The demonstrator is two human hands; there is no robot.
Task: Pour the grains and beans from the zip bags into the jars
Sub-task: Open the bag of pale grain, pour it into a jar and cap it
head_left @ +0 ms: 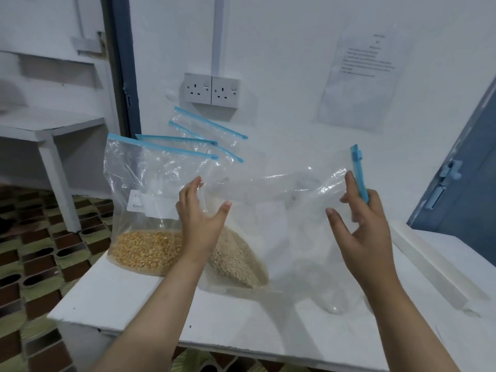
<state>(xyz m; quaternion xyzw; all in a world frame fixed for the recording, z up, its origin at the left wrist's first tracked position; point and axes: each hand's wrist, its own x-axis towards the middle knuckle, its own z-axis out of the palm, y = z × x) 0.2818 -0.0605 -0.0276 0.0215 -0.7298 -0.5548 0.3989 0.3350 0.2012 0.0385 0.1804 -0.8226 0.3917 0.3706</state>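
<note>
Two hands hold one clear zip bag [271,210] up over the middle of the white counter [134,304], stretched sideways. The right hand [362,226] pinches the blue zip strip [358,175] at the mouth end, other fingers spread; the left hand [200,218] has fingers straight and apart against the film at the other end. Pale grain [236,256] sags in the bag's lower corner. I judge the film thin, slick and floppy, the load shifting; the stiff zip edge gives the surest hold, with support under the grain. A jar seems to stand behind the film, but it is too faint to tell. Beside, near the counter's left edge, a bag of yellow corn [146,251] stands close. Farther back more zip bags [204,130] lean toward the wall, under the sockets [212,88].
</note>
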